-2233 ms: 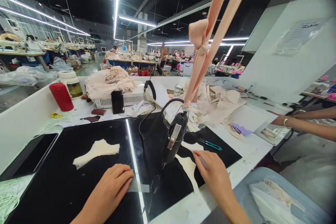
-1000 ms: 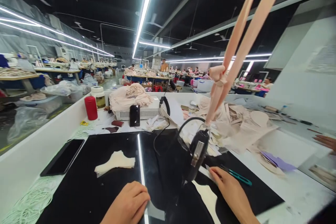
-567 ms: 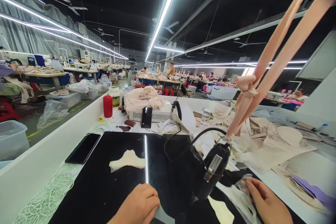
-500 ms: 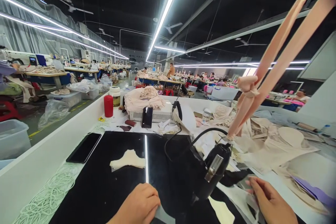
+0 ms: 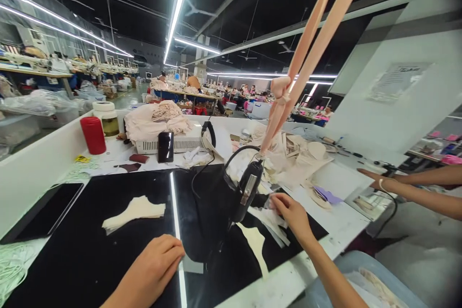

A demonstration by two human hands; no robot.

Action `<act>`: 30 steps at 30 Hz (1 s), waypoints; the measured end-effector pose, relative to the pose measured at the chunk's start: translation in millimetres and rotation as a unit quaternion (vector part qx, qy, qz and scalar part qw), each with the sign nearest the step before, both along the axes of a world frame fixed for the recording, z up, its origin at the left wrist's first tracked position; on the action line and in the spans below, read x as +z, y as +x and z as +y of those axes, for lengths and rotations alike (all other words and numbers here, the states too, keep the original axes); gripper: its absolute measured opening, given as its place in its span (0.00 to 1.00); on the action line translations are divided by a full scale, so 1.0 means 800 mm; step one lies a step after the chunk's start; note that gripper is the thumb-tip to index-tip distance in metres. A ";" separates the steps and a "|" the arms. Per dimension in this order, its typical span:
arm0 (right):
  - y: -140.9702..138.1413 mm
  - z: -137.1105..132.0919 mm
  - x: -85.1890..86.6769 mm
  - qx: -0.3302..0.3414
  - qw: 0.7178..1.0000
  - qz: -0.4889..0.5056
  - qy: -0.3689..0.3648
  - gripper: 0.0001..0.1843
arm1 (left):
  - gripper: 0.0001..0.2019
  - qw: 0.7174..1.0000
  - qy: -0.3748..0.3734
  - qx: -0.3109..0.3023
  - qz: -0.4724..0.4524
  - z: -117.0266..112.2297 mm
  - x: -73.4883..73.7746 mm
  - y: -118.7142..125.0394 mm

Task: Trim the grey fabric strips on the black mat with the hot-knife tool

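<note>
While the left hand (image 5: 153, 269), lower left of centre, lies with fingers curled together at a grey translucent sheet (image 5: 194, 266), whether it grips or merely presses cannot be told. The right hand (image 5: 293, 214), right of centre, has thumb and fingertips pinched on thin, pale strips (image 5: 270, 224). Judged by appearance, the strips are light, limp and easily creased; a pinch at one end suits them. The sheet seems smooth, stiffer and liable to slide; flat pressure near its edge should serve. Lower right of centre, a cream piece (image 5: 255, 246) lies on the black mat (image 5: 72, 260) beside the hanging black tool (image 5: 249, 190). Left of centre, a cream stack (image 5: 135, 212), presumably soft, is best lifted from beneath.
</note>
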State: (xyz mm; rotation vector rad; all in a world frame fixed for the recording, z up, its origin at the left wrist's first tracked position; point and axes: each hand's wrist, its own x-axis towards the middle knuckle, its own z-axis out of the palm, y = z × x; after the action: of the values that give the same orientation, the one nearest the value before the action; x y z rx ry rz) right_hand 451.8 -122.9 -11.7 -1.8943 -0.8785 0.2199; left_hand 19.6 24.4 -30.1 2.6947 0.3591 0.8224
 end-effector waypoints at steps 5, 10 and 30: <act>-0.004 -0.004 0.005 0.014 1.000 0.010 -0.004 0.14 | 0.11 1.000 0.003 -0.003 0.006 0.005 -0.010 -0.003; -0.012 -0.004 0.007 0.013 1.000 0.025 0.002 0.14 | 0.10 1.000 -0.001 0.004 0.011 0.008 -0.014 -0.007; -0.046 -0.007 0.024 0.028 0.999 0.023 -0.003 0.13 | 0.17 0.966 0.217 -0.127 -0.065 -0.041 0.052 0.047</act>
State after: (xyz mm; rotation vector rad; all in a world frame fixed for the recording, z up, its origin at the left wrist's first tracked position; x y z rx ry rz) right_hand 415.3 -128.9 7.3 -1.8650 -0.9020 0.2993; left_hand 57.4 -8.2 11.5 2.9668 -0.2244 1.0941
